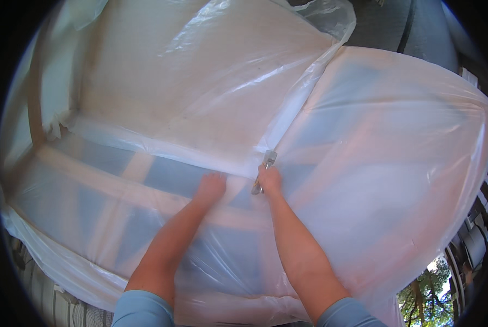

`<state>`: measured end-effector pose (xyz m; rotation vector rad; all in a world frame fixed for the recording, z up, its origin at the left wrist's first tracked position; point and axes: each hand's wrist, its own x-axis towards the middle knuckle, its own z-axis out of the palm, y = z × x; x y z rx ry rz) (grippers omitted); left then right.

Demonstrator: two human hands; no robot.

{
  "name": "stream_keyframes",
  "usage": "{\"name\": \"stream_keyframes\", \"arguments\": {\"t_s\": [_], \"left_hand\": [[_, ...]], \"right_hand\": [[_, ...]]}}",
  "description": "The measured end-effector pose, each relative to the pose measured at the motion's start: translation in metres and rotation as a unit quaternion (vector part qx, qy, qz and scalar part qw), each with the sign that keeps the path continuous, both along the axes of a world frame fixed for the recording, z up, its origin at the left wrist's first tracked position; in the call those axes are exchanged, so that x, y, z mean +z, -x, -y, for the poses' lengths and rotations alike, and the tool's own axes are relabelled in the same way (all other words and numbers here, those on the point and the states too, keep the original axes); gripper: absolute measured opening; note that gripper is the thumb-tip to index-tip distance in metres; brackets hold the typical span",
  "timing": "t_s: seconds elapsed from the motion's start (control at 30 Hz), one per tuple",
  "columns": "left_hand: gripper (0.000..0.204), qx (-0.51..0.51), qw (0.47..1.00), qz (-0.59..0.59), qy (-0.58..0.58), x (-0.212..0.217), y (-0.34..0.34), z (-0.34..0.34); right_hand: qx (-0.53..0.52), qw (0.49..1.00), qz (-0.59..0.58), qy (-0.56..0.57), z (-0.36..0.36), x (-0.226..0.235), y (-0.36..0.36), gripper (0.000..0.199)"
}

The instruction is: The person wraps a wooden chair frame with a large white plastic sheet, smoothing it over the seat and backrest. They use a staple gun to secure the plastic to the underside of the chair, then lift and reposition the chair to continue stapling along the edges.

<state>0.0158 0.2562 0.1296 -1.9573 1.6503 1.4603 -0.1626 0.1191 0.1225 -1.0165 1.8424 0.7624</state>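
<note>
Translucent plastic sheeting [227,261] is draped over a large piece of furniture with a pale wooden frame [137,168] and dark patches showing through it. Near the middle, my right hand [269,179] is closed around a silver metal staple gun [269,157]. Its front end lies against the corner where the seams of the sheeting meet. Just to the left, my left hand [211,186] rests with curled fingers at the sheet's edge along the seam, seemingly gripping it. The fingers are slightly blurred, and their tips are hidden.
A broad beige panel [189,82] under plastic rises at the far side. Loose plastic [331,22] bunches at the top. Dark grey material [386,27] lies beyond at the upper right. At the lower right are tree leaves [429,294]; woven material [80,313] shows at the lower left.
</note>
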Motion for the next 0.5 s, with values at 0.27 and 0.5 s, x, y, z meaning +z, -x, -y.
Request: {"name": "stream_keyframes", "arguments": {"t_s": [0.27,0.5], "left_hand": [[0.031,-0.065,0.990,-0.034,-0.121,0.130,-0.020,0.010],[0.035,-0.072,0.986,-0.092,-0.119,0.291,-0.026,-0.003]], "right_hand": [[0.006,0.994,0.100,-0.031,-0.007,0.094,-0.068,0.053],[0.044,0.976,0.211,0.027,-0.015,0.208,-0.088,0.051]]}}
